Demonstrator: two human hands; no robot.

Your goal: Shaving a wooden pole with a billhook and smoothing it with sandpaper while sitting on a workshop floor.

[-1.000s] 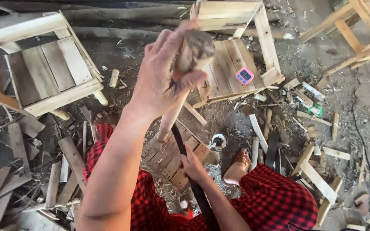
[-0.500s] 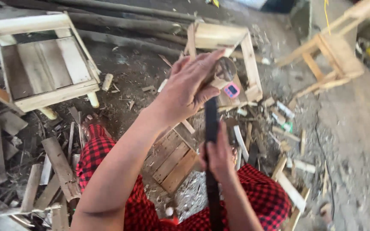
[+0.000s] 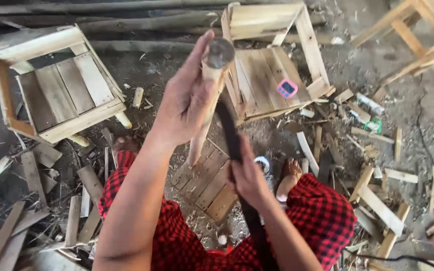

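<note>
Above a floor strewn with offcuts (image 3: 36, 175), a round wooden peg (image 3: 204, 108) is held upright in the left hand (image 3: 184, 103), the fingers wrapped fully round its upper part and its sawn top end turned toward the camera. A long dark blade (image 3: 229, 133) is gripped in the right hand (image 3: 247, 178), closed tight on the handle, and its edge is laid against the right side of the peg just below the left hand. The peg's lower end hangs over a small slatted panel (image 3: 204, 178) lying between the knees, which are covered in red checked cloth (image 3: 322, 216); whether the tip rests on the panel cannot be told. For the shaving to go well, it is judged that the blade should be drawn down and away from the holding fingers, in thin even passes, with the peg turned a little between strokes and its foot steadied on the panel. Two unfinished stools lie on their sides beyond, one at the left (image 3: 59, 93) and one behind the peg (image 3: 272, 60) with a small pink device (image 3: 287, 88) on its slats. Compared with half a second ago, the peg's end is raised clear into view and the blade is set closer beneath the left hand.
</note>
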